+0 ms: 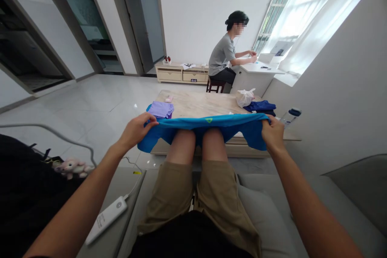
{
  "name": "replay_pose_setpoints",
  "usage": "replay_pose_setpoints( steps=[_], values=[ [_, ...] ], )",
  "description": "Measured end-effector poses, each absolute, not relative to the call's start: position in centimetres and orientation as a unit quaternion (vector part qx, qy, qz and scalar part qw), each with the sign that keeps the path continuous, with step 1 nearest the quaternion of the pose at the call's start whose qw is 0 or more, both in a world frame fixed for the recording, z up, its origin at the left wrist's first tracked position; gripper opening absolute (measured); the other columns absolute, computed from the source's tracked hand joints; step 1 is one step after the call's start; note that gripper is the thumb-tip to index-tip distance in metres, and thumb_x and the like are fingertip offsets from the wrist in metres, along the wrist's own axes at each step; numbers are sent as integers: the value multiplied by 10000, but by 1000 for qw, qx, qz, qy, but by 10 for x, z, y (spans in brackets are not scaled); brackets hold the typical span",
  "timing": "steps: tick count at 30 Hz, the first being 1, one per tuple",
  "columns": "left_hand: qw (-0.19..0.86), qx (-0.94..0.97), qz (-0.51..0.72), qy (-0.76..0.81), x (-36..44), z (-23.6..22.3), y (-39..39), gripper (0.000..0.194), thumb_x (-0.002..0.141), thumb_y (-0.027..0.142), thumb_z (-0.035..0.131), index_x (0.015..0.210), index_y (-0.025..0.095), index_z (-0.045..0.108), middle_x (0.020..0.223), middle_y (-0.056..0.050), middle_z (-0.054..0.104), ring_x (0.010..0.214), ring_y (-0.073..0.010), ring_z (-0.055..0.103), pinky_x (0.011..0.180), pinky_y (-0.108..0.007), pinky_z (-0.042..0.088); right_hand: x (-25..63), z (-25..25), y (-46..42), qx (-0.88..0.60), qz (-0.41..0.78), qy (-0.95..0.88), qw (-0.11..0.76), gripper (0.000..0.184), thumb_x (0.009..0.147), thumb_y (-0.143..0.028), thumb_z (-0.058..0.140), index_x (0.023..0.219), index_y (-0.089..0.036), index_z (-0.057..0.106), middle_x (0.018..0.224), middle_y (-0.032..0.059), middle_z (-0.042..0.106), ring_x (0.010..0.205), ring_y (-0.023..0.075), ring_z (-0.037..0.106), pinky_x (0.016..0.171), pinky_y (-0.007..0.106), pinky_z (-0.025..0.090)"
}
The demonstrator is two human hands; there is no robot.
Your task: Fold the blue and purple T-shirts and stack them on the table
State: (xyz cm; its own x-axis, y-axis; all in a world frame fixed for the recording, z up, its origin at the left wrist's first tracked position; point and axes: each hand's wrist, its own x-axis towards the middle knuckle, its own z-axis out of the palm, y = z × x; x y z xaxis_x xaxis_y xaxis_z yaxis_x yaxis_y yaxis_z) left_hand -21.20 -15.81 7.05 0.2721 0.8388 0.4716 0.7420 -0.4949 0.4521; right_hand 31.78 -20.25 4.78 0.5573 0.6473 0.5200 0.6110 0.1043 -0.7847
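Observation:
A bright blue shirt (193,123) with a small green triangle mark is stretched wide above my knees, its ends drooping on both sides. My left hand (137,131) pinches its upper edge at the left. At the other end, my right hand (273,132) grips the same edge with curled fingers. Just beyond my left hand, a folded lilac cloth (161,109) lies on the coffee table (196,102), with some blue fabric around it. A dark blue folded garment (262,106) lies on the table's right side, next to a white plastic bag (245,97).
A clear bottle (290,117) stands at the table's right end. A person (223,54) sits on a stool at a white desk (256,73) by the window. Left on the sofa are a white power bank (107,218) with a cable, a pink plush toy (72,168) and a black bag (27,197).

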Motion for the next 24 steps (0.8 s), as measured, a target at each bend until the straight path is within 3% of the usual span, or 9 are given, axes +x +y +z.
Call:
replay_pose_setpoints(
  steps=[4, 11, 16, 18, 20, 24],
  values=[
    [3, 713, 426, 557, -204, 109, -132, 287, 1007, 517, 587, 987, 238, 652, 1003, -71, 765, 913, -251, 699, 864, -345, 536, 318, 88, -189, -636, -31, -508, 580, 402, 959, -499, 576, 992, -161, 791, 809, 40, 710, 779, 223, 606, 768, 333, 489],
    [58, 665, 443, 598, -190, 81, -119, 303, 1039, 536, 484, 1051, 246, 569, 800, -24, 698, 709, -234, 642, 719, -326, 485, 307, 78, -183, -652, -69, -526, 542, 430, 1018, -514, 510, 1029, -170, 768, 822, 59, 725, 752, 227, 609, 798, 351, 488],
    [140, 772, 341, 519, -200, 92, -99, 559, 866, 707, 698, 1167, 236, 687, 856, -17, 717, 787, -227, 676, 754, -316, 541, 327, 77, -168, -663, -140, -536, 503, 438, 1071, -481, 434, 1059, -178, 750, 815, 70, 709, 704, 230, 587, 725, 340, 435],
    [180, 819, 262, 477, -205, 84, -92, 543, 833, 728, 727, 1068, 239, 760, 869, -34, 748, 812, -237, 697, 778, -320, 552, 334, 59, -164, -683, -171, -538, 464, 456, 1083, -463, 397, 1065, -172, 748, 794, 82, 693, 673, 233, 573, 679, 337, 385],
    [195, 834, 225, 465, -209, 67, -80, 504, 896, 729, 653, 923, 245, 791, 870, -49, 783, 810, -242, 715, 787, -319, 548, 342, 34, -155, -709, -184, -545, 408, 452, 1079, -447, 397, 1070, -172, 755, 748, 81, 663, 634, 232, 546, 647, 334, 326],
    [112, 799, 231, 544, -210, 47, -8, 528, 986, 708, 520, 848, 273, 786, 766, -34, 773, 683, -247, 691, 668, -314, 487, 369, 5, -88, -744, -168, -554, 333, 430, 1070, -424, 415, 1062, -181, 770, 694, 68, 605, 604, 221, 496, 645, 327, 278]
  ],
)
